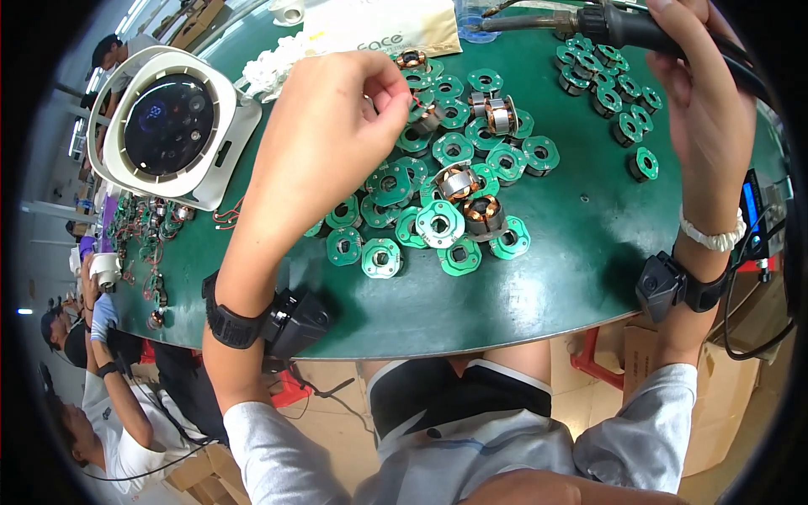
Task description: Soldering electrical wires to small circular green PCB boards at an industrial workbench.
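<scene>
In the head view, the soldering iron [610, 27] is being held by its black handle in the right hand [705, 93], the fingers being wrapped around it at the far right of the green table [555, 290]. Its long axis is being kept roughly crosswise, the metal end being aimed leftward at the far side; that end is being seen against a clear cup [472, 27], and whether the two are touching cannot be told.

The left hand [337, 105] is being held over the far left part of the cluster, its thumb and forefinger being brought narrowly together. A thin red wire [415, 99] is showing at the fingertips and appears to be pinched there. Just to the right of them, a motor stator [427, 119] is being partly covered by the hand; whether it is being touched cannot be made out.

The stator is thus being placed to the left of the iron's tip and nearer than it, with a gap being left between. By far the closer hand is being judged the left; the right is being kept well apart, farther right. Around the stator, green ring-shaped boards [454, 149] are being spread toward the near edge, while a second group [608, 99] is being set apart at the far right.
</scene>
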Demonstrator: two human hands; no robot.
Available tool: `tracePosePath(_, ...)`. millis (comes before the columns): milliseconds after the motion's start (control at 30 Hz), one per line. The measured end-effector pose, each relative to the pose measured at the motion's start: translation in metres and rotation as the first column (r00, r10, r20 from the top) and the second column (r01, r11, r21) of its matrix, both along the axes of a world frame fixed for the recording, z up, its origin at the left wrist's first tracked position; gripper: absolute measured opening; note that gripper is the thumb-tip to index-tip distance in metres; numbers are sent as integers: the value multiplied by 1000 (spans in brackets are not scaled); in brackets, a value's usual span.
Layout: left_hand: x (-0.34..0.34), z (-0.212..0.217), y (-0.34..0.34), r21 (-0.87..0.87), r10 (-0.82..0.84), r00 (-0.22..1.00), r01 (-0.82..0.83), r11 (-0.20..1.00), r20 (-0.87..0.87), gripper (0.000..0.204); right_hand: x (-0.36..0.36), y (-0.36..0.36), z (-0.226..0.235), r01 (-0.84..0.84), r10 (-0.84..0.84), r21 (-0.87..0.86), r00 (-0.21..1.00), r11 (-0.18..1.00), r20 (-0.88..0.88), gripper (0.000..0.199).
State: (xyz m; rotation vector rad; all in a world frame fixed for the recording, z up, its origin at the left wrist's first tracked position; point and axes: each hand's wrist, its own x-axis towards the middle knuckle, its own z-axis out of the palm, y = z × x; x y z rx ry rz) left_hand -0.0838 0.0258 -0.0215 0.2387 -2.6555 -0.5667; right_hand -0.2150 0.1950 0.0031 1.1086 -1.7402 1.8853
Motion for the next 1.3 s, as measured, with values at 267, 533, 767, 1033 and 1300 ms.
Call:
tracePosePath(267, 8, -2, -9, 165, 19, 991, -41, 986, 133, 14, 7, 3, 2, -13, 18, 167, 999, 986, -27, 23)
tracePosePath(533, 21, 3, -1, 47, -75, 990, 70, 996, 121, 13, 34, 3, 7, -36, -66, 367, 963, 929, 261, 22)
tracePosePath(767, 21, 5, 4, 17, 40, 991, -42, 999, 127, 10, 21, 3, -11, -157, 151, 297, 988, 942, 44, 22)
tracePosePath(1033, 33, 11, -1, -68, 3, 992, 6, 998, 124, 10, 25, -4, -16, -156, 150, 262, 988, 952, 45, 21)
tracePosePath(1300, 20, 2, 0, 176, -26, 999, 31, 984, -31, 9, 32, -6, -12, -37, 25, 293, 999, 955, 43, 22)
